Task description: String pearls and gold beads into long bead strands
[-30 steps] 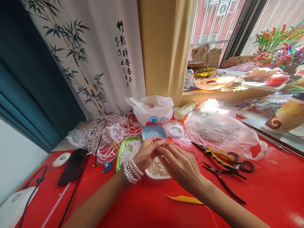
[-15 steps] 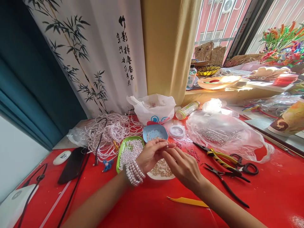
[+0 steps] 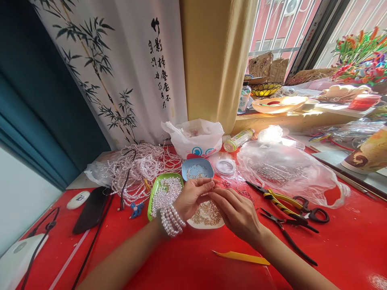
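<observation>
My left hand [image 3: 193, 196] and my right hand [image 3: 234, 207] meet fingertip to fingertip over the bowls. Both are closed in a pinch, and what lies between the fingers is too small to name. Several strands of pearly beads [image 3: 171, 219] wrap my left wrist. Under the hands stands a white bowl [image 3: 205, 226] of gold beads [image 3: 208, 213]. Left of it is a green tray [image 3: 150, 205] heaped with white pearl beads [image 3: 166, 195]. Just behind the fingers, a blue dish [image 3: 198, 163] holds small metal pieces. Yellow tweezers [image 3: 243, 257] lie in front of the hands.
Strung pearl beads [image 3: 142, 165] are piled at left, near a black phone [image 3: 91, 210]. Yellow-black pliers [image 3: 279, 197], scissors [image 3: 316, 214] and black-handled pliers [image 3: 290, 235] lie at right. Behind stand a white plastic bag [image 3: 196, 139] and a clear bag [image 3: 290, 169]. Red beads [image 3: 246, 195] lie loose.
My fingertips have shifted slightly at the pinch, and my right hand has dropped a little. More of the gold beads in the white bowl shows. The other things stay where they were.
</observation>
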A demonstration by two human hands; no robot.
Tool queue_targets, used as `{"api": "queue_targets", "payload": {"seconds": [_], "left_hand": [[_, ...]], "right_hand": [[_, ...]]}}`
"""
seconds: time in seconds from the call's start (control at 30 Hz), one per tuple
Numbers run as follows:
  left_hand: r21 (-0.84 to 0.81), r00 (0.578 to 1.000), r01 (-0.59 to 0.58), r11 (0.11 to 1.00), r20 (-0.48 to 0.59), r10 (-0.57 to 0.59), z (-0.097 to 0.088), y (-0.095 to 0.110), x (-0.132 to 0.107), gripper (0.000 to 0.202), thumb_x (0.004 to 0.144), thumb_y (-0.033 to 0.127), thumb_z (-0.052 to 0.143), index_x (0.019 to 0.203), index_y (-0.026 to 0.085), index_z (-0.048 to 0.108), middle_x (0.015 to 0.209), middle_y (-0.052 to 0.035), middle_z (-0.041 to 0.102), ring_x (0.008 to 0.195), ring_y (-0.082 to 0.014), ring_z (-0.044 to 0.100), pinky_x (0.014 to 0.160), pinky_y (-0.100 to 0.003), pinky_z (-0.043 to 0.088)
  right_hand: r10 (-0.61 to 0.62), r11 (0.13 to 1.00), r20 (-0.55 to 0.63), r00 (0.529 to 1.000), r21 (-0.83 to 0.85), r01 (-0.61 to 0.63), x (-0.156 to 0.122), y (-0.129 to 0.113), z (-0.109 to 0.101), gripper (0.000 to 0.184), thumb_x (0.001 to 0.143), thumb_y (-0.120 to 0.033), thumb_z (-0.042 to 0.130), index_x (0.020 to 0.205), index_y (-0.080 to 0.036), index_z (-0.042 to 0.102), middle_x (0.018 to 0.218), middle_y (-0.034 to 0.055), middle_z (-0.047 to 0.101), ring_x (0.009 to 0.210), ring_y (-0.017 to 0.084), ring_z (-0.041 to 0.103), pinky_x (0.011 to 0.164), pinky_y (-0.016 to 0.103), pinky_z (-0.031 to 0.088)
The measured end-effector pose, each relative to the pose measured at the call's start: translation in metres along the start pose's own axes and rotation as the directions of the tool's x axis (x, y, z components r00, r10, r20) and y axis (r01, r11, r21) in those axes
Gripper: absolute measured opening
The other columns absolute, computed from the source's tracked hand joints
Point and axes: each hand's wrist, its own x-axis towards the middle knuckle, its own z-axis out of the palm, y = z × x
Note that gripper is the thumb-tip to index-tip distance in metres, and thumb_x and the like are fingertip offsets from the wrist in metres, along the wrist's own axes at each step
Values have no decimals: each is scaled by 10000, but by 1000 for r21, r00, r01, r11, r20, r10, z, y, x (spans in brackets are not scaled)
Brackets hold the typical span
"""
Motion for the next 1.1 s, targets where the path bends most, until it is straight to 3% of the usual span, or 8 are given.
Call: {"api": "queue_targets", "payload": {"seconds": [0.33,0.47,0.67,0.83,0.9,0.97,1.03,1.1], "left_hand": [[39,997,-55,998,-54,57,8,2,-5,194,570,218,716,689,76,656,589,-25,608,543,-69,531,559,-188,404],[16,994,-64,998,-82,65,13,-1,-8,204,532,217,737,655,74,660,573,-34,615,533,-79,538,588,-211,421],[-49,996,-53,997,-81,49,14,3,-10,171,544,157,728,680,76,662,607,-43,629,578,-85,560,625,-202,429],[33,999,19,999,50,-21,6,14,-9,228,654,211,653,856,104,657,738,-61,642,598,-85,558,588,-196,421],[72,996,25,997,83,-31,4,16,-10,246,672,228,637,891,116,651,749,-57,635,623,-91,555,598,-206,424],[111,991,54,992,112,-66,5,17,-11,250,679,234,631,899,117,650,739,-52,626,638,-91,549,628,-217,426],[133,984,86,987,147,-105,6,16,-11,247,683,250,627,887,112,652,709,-46,615,623,-92,544,626,-226,422],[133,978,89,987,174,-112,6,16,-11,239,676,261,632,856,105,656,664,-40,604,590,-93,537,600,-226,412]], "right_hand": [[110,873,87,990,467,-138,3,-4,-6,180,791,-29,341,833,-164,453,730,52,532,681,124,486,598,247,416],[168,889,76,983,419,-185,5,-10,-5,182,792,-45,327,691,-182,393,606,15,442,577,117,399,538,243,365],[-27,962,71,997,274,6,6,-18,2,209,750,-36,324,616,-183,385,533,20,425,536,131,340,501,255,326],[10,929,76,997,368,-38,1,-6,-9,245,838,-288,353,906,-133,529,752,84,557,653,152,502,544,267,408],[268,839,7,963,491,-236,2,0,-15,380,865,-368,272,1071,-139,495,748,75,560,654,149,525,546,273,427],[543,629,82,836,619,-470,5,5,-18,373,886,-318,240,1162,-165,439,609,12,527,563,120,511,524,255,434],[601,406,299,741,685,-605,9,9,-17,351,881,-277,286,1191,-172,411,588,-8,535,542,105,523,539,248,461],[505,276,484,715,694,-665,13,11,-15,331,866,-290,333,1150,-163,447,706,24,591,606,108,567,590,261,492]]}}
